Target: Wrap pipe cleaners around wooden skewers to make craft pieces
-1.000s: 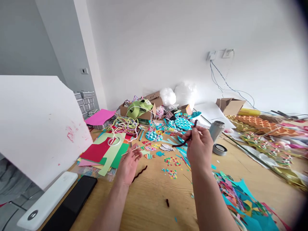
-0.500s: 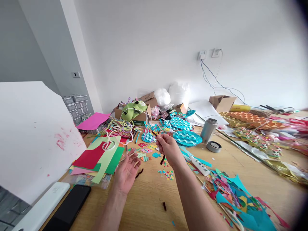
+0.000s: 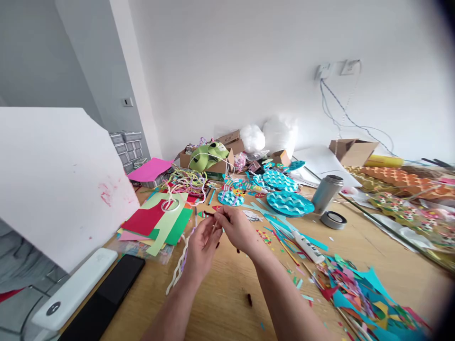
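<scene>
My right hand [image 3: 239, 231] pinches a short dark brown fuzzy stem, like a pipe cleaner [image 3: 209, 214], whose end sticks out past the fingertips to the left. Against it, my left hand [image 3: 202, 244] curls its fingers around a thin pale stick [image 3: 215, 227], mostly hidden by the fingers. The fingertips of both hands meet above the table. A dark brown pipe cleaner piece [image 3: 249, 299] lies on the wood between my forearms. White and lilac fuzzy stems [image 3: 177, 265] lie just left of my left hand.
Coloured paper sheets [image 3: 149, 218] and a tape roll [image 3: 170, 204] lie left, near a black phone [image 3: 106, 293]. Blue wavy discs [image 3: 289, 203] sit behind my hands. A steel flask [image 3: 327, 194], glue tube [image 3: 307, 247] and paper scraps [image 3: 369, 293] are on the right.
My hands have come together; the left has closed its fingers, and the right's pipe cleaner is now at the left fingertips. The whole view has shifted, with things appearing further right.
</scene>
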The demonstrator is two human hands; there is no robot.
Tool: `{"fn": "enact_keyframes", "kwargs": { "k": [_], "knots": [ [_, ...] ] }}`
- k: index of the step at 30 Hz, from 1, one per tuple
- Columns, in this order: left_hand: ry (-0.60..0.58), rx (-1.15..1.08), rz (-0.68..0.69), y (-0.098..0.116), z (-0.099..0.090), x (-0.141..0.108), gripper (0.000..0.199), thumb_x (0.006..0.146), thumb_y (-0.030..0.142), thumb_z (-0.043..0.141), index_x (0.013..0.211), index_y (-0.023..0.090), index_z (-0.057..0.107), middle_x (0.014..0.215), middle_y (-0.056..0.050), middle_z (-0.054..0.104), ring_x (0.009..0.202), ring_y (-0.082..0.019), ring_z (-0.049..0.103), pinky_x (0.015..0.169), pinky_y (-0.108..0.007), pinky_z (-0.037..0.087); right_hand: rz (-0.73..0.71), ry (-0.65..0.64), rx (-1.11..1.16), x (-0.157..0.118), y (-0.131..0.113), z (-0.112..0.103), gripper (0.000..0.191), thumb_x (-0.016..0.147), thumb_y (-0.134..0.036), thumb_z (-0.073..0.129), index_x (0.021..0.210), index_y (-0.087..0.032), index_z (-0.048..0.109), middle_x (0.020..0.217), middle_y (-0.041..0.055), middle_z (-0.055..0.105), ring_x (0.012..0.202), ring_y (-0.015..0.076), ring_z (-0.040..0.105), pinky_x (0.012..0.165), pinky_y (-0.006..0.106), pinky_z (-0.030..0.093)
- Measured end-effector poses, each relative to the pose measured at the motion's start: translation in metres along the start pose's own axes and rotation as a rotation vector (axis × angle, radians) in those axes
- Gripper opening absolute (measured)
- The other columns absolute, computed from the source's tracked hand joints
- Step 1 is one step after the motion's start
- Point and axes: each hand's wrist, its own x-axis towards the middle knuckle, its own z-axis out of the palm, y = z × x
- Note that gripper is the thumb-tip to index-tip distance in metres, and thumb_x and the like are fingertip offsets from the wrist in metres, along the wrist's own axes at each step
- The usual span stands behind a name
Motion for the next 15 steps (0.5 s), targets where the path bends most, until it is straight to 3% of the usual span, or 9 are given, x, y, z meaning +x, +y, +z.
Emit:
{"fn": "enact_keyframes", "kwargs": {
  "k": [2, 4, 8, 15],
  "knots": [
    [-0.011, -0.018, -0.048, 0.002, 0.002, -0.003, 0.026, 0.071, 0.03, 0.073, 0.095, 0.019, 0.068, 0.078, -0.004, 0.067, 0.055, -0.01, 0.055, 0.047, -0.019, 0.041, -0.023, -0.066, 0.027, -0.001, -0.002, 0.009, 0.021, 0.084, -0.026, 0.049, 0.066, -0.019, 0.058, 0.058, -0.0007, 0.06, 0.054, 0.0128, 0.053, 0.051, 0.022, 0.035],
    [0.019, -0.058, -0.099, 0.005, -0.001, -0.002, 0.029, 0.071, 0.034, 0.072, 0.094, 0.018, 0.068, 0.069, -0.002, 0.063, 0.044, -0.005, 0.043, 0.038, -0.016, 0.029, -0.042, -0.055, 0.045, -0.001, -0.002, 0.008, 0.026, 0.085, -0.031, 0.048, 0.065, -0.018, 0.057, 0.058, -0.0011, 0.058, 0.052, 0.0118, 0.05, 0.05, 0.022, 0.035],
    [0.016, -0.227, -0.166, 0.01, -0.009, 0.003, 0.034, 0.072, 0.035, 0.071, 0.1, 0.016, 0.07, 0.072, -0.003, 0.063, 0.047, -0.004, 0.041, 0.038, -0.015, 0.025, -0.013, 0.04, 0.064, 0.001, -0.001, -0.005, 0.029, 0.084, -0.038, 0.052, 0.063, -0.018, 0.057, 0.05, -0.0035, 0.051, 0.044, 0.0092, 0.039, 0.042, 0.021, 0.028],
    [-0.107, -0.401, -0.286, 0.014, -0.013, 0.004, 0.04, 0.071, 0.024, 0.072, 0.11, 0.02, 0.065, 0.069, 0.0, 0.061, 0.047, -0.004, 0.044, 0.04, -0.016, 0.026, 0.061, -0.081, 0.116, 0.0, 0.003, -0.011, 0.023, 0.08, -0.036, 0.058, 0.066, -0.018, 0.059, 0.049, -0.0039, 0.052, 0.042, 0.0086, 0.041, 0.04, 0.02, 0.028]
  ]
}}
